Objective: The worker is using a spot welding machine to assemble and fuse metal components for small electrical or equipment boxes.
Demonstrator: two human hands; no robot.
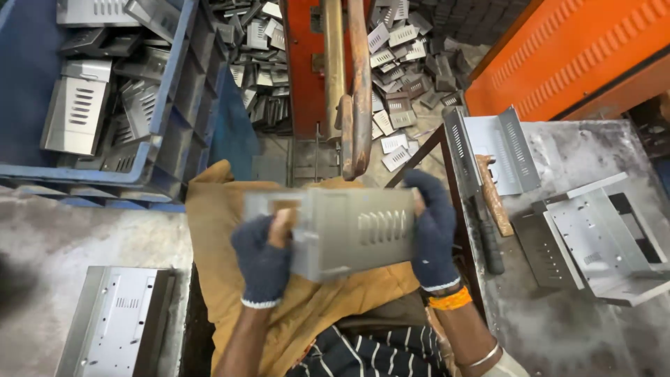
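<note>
My 2 gloved hands, left hand [262, 262] and right hand [433, 234], fingers clamped on the grey louvred sheet-metal box [349, 230] above my lap; sharp edges, thin grip, could slip or cut.

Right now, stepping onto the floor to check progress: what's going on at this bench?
A person holds a grey sheet-metal box with louvre slots over their lap, gloved left hand and right hand gripping its two ends. A blue crate at the left holds similar parts; more lie heaped on the floor. A hammer rests on the metal table at the right.
</note>
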